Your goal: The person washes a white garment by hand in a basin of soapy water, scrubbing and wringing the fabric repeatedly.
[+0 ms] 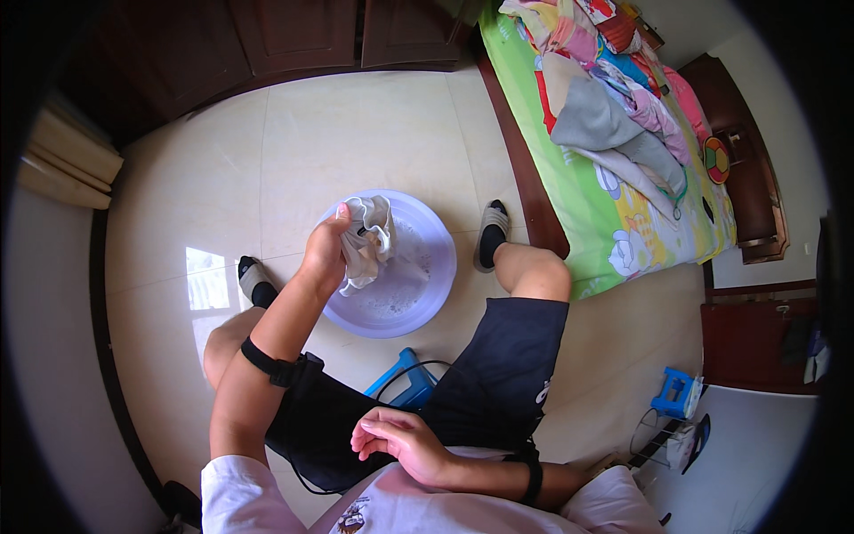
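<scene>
My left hand (327,248) grips a crumpled white cloth (378,227) with a beige part and a small dark patch. The cloth hangs over the left side of a pale lavender plastic basin (440,267) on the floor. Soapy water with foam (393,304) lies in the basin. My right hand (400,440) is held in front of my belly, above my lap, with loosely curled fingers and nothing seen in it. It is well apart from the cloth and basin.
A blue plastic stool (417,384) shows between my thighs. My slippered feet flank the basin. At the right stands a bed with a green patterned sheet (580,257) and piled bedding (594,120). Dark wooden cabinets (293,33) line the far side. Another blue stool (674,394) stands lower right.
</scene>
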Demonstrator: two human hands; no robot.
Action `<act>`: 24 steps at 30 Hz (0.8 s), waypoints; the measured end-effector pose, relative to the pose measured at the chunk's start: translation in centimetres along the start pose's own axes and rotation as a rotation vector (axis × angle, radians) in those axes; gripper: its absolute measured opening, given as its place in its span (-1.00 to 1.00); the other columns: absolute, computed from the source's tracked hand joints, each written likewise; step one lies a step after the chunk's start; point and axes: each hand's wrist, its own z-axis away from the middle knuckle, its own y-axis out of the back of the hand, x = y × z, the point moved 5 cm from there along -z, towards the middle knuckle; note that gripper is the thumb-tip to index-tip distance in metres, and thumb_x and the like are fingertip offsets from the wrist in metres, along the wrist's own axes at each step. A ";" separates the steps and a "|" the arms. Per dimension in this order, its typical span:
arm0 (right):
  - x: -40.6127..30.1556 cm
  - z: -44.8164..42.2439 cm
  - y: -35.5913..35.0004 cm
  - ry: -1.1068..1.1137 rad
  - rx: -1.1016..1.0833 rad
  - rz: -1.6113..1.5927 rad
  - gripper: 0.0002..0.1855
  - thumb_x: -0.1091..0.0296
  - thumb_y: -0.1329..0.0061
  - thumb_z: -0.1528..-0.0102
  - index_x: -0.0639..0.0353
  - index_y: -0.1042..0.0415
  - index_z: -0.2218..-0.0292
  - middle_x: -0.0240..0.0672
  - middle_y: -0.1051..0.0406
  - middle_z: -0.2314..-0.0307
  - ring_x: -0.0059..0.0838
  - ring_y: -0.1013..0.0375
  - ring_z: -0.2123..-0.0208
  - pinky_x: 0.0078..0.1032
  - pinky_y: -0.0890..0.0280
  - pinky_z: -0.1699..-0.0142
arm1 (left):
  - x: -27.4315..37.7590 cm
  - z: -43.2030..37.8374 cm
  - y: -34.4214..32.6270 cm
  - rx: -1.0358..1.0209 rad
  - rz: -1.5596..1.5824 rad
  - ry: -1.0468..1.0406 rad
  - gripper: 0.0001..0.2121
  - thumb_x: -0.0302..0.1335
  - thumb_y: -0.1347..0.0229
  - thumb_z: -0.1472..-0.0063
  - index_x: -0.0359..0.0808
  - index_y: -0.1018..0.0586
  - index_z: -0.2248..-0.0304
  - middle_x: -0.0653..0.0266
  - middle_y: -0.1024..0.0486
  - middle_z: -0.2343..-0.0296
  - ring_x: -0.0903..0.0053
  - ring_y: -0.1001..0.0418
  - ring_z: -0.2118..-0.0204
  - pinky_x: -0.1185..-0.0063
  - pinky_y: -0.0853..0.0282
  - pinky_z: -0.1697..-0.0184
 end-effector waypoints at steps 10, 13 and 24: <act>-15.8 -7.2 0.2 1.054 -0.099 2.016 -0.88 0.41 0.14 0.18 0.24 -0.31 0.51 -0.29 -0.28 0.51 -0.36 -0.27 0.36 -0.45 -0.17 0.23 | 0.2 0.4 1.0 -0.017 -0.024 0.019 -0.68 -0.28 0.28 -0.21 -0.39 -0.35 0.30 0.20 -0.39 0.45 0.51 -0.35 0.48 0.56 -0.29 0.42; -15.8 -8.7 0.0 1.184 -0.189 2.080 -0.89 0.43 0.16 0.23 0.23 -0.30 0.55 -0.29 -0.28 0.54 -0.37 -0.28 0.39 -0.47 -0.19 0.26 | -0.1 0.9 1.1 0.000 -0.031 0.016 -0.67 -0.28 0.30 -0.22 -0.38 -0.36 0.29 0.22 -0.39 0.43 0.52 -0.36 0.45 0.55 -0.30 0.37; -8.5 -10.1 -2.8 1.467 -0.421 2.135 -0.90 0.35 0.15 0.23 0.16 -0.32 0.64 -0.41 -0.25 0.63 -0.48 -0.25 0.47 -0.47 -0.18 0.29 | 0.2 2.8 2.7 0.146 -0.069 0.131 -0.65 -0.29 0.31 -0.21 -0.43 -0.29 0.20 0.11 -0.38 0.34 0.43 -0.36 0.33 0.50 -0.27 0.25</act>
